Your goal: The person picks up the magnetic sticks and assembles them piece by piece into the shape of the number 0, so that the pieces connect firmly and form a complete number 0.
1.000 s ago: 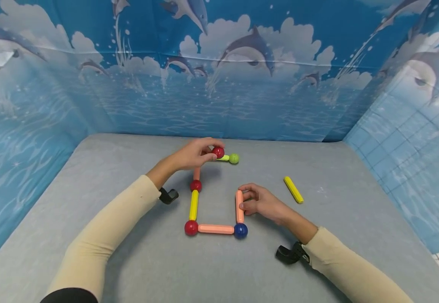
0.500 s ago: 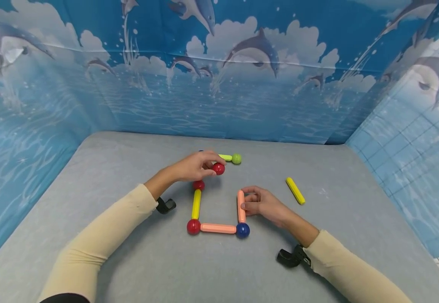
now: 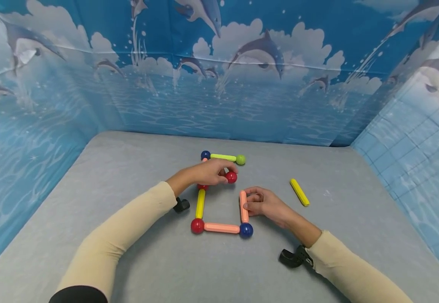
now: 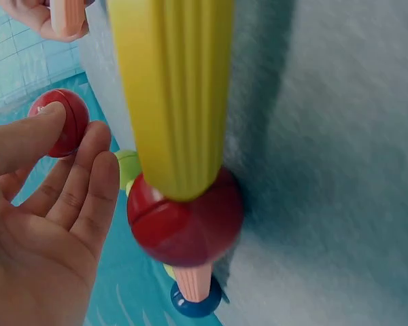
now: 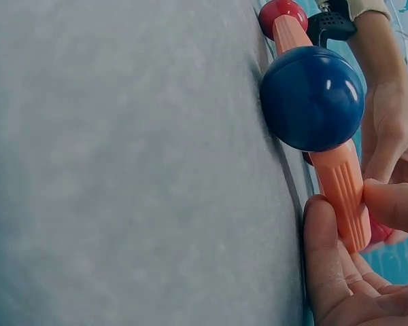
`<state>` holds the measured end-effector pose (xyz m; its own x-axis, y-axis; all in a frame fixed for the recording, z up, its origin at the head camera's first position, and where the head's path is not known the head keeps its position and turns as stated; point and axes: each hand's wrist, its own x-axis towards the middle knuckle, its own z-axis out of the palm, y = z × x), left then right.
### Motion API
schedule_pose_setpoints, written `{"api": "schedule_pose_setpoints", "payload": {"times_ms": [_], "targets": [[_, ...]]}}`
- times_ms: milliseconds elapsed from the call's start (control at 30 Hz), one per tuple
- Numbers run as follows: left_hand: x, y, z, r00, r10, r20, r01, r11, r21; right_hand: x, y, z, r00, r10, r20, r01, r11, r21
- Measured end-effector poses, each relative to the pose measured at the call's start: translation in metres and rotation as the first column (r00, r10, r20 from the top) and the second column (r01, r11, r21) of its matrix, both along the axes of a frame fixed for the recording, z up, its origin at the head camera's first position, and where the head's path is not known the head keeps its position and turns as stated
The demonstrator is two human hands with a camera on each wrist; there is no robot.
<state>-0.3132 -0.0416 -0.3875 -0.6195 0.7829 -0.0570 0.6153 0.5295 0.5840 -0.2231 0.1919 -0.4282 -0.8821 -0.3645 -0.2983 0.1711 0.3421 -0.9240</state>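
My left hand [image 3: 211, 171] pinches a red ball [image 3: 231, 177] between thumb and fingers, above the far end of an orange stick and apart from it. That orange stick [image 5: 341, 193] is pinched by my right hand [image 3: 268, 206]; its near end joins a blue ball [image 3: 246, 230]. From there a second orange stick [image 3: 222, 228] runs left to a red corner ball [image 3: 197, 226]. A yellow stick [image 4: 173, 88] leads away to another red ball [image 4: 185, 221], partly hidden by my left hand in the head view.
Beyond the left hand, a far blue ball [image 3: 205, 155] joins a lime stick [image 3: 223, 157] ending in a green ball [image 3: 240, 159]. One loose yellow stick [image 3: 299, 192] lies at right on the grey table [image 3: 159, 269]. A dolphin-print curtain [image 3: 189, 109] surrounds the back.
My left hand has brought the red ball nearer and to the right, closer to the upright orange stick. The far blue ball has come into sight. My right hand keeps its hold.
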Motion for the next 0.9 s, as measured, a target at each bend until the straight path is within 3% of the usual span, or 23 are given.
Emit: {"api": "schedule_pose_setpoints", "payload": {"times_ms": [267,500,667,900], "targets": [[0.001,0.011,-0.003,0.998,-0.054,0.014,0.054,0.998,-0.013,0.002,0.002,-0.002,1.000,0.015,-0.002,-0.015,1.000,-0.019],[0.008,0.019,-0.004,1.000,-0.026,-0.002,0.026,0.998,-0.057,0.004,0.000,-0.001,1.000,0.020,0.013,-0.020,0.999,-0.025],[0.010,0.023,-0.008,0.998,-0.054,-0.033,0.052,0.996,-0.071,0.005,0.001,-0.001,1.000,0.024,0.010,-0.023,0.999,-0.034],[0.013,0.025,-0.007,0.997,-0.058,-0.046,0.055,0.997,-0.055,0.005,-0.003,0.000,0.999,-0.028,0.026,0.028,1.000,-0.011]]}}
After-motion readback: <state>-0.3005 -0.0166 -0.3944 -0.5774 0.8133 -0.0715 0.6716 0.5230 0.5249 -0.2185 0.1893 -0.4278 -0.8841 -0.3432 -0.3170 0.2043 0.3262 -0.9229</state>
